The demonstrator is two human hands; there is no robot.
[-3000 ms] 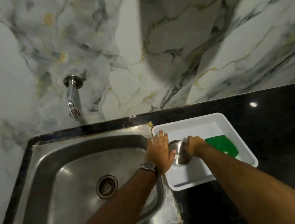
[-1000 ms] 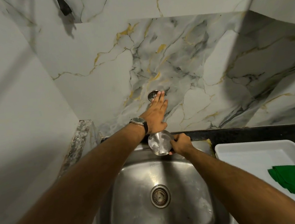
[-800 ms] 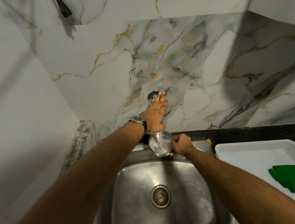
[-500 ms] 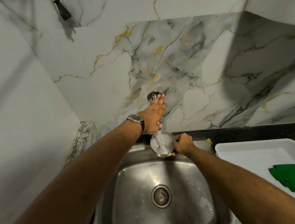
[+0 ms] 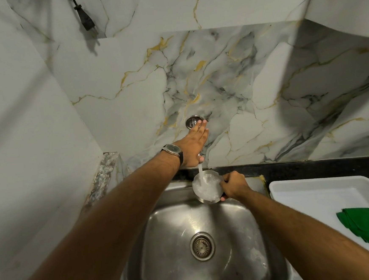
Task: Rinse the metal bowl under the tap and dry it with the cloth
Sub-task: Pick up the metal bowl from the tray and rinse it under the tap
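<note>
Head view | left hand (image 5: 193,145) flat over tap (image 5: 193,121), gripping nothing | water pours into metal bowl (image 5: 207,187) above sink (image 5: 166,251) | right hand (image 5: 233,185) clamps bowl rim | cloth (image 5: 367,227) in tray (image 5: 311,196)

No readable text, labels, brands or numbers anywhere

The left hand (image 5: 194,144) covers most of the tap (image 5: 193,122). The right hand's fingers (image 5: 224,197) hide the metal bowl's (image 5: 207,187) right rim. The tray (image 5: 315,192) and sink (image 5: 174,218) are cut off by the picture's edges.
</note>
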